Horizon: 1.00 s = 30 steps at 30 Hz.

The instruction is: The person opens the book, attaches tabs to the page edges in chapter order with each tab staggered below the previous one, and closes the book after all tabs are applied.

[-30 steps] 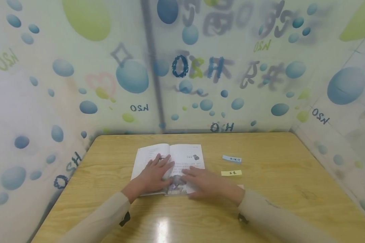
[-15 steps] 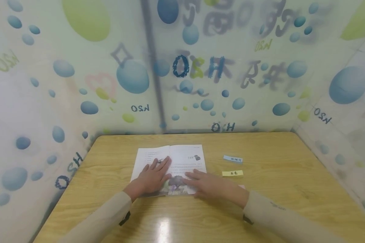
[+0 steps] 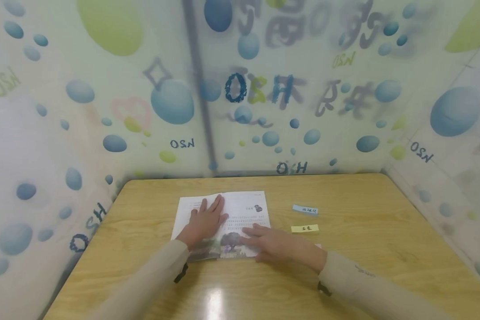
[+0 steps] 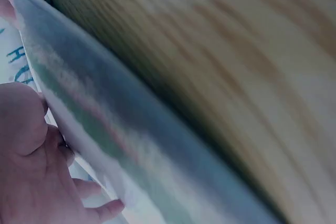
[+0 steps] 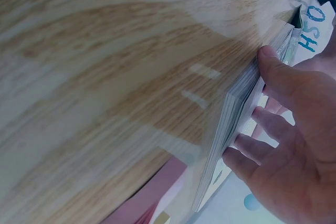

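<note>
An open book [image 3: 244, 200] lies on the wooden table, with printed text and a picture of a tree on its right page. My left hand [image 3: 206, 221] rests on the left page with its fingers spread, fingertips close to the spine. In the left wrist view this hand [image 4: 31, 156] lies over the page's coloured picture. My right hand [image 3: 276, 244] touches the lower right of the right page, its fingers extended. The right wrist view has the thumb of that hand [image 5: 299, 124] at the book's lower edge, and the thick stack of pages shows below the fingers.
Right of the book lie a blue paper strip [image 3: 305, 210] and a yellow one [image 3: 305, 228], both with handwriting. A pink strip [image 5: 149, 190] is mostly hidden behind the right forearm in the head view. Walls printed with bubbles [image 3: 172, 102] enclose the wooden table [image 3: 364, 222].
My left hand has slid up and right across the left page toward the spine. My right hand has drawn slightly right, then stayed at the lower right. The book remains open at the same pages.
</note>
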{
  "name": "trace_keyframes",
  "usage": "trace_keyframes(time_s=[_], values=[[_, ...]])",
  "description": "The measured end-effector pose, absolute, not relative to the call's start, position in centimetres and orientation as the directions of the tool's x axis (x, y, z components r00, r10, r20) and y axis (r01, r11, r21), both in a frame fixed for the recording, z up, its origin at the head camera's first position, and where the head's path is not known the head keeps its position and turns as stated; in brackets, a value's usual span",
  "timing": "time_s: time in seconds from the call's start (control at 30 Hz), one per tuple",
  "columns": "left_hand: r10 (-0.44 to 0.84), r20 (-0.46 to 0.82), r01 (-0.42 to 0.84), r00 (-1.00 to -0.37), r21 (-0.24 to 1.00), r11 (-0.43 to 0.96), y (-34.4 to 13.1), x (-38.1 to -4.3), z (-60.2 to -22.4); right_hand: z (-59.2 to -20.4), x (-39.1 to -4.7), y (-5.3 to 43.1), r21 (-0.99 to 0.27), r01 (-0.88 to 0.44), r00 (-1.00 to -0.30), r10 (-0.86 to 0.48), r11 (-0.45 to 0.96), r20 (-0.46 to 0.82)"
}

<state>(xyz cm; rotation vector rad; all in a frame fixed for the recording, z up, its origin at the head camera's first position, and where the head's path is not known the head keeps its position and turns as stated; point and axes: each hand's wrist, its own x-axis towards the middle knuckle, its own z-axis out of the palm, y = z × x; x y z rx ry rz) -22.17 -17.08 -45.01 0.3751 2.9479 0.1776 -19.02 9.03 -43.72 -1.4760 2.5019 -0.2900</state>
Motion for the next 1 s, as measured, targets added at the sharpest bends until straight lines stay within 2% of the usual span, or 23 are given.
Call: trace_keyframes(time_s=[0.23,0.43,0.63,1.0], values=[[0.174,-0.107,0.153,-0.979,0.185,0.971,-16.2,-23.8,-45.4,-43.6,-18.9,9.0,-0.280,-0.822,-0.488,-0.867,0.495,-0.101],[0.145,-0.109,0.121,-0.983,0.203,0.972,-16.5,-24.7,-46.7,-43.4,-18.9,9.0,-0.258,-0.835,-0.471,-0.874,0.486,-0.119],[0.201,-0.066,0.188,-0.977,0.165,0.968,-16.8,-23.9,-46.4,-43.3,-18.8,8.9,-0.259,-0.834,-0.467,-0.873,0.487,-0.138],[0.303,-0.060,0.300,-0.951,0.061,0.952,-16.9,-21.2,-45.6,-43.3,-18.7,9.0,-0.265,-0.821,-0.483,-0.862,0.506,-0.152]])
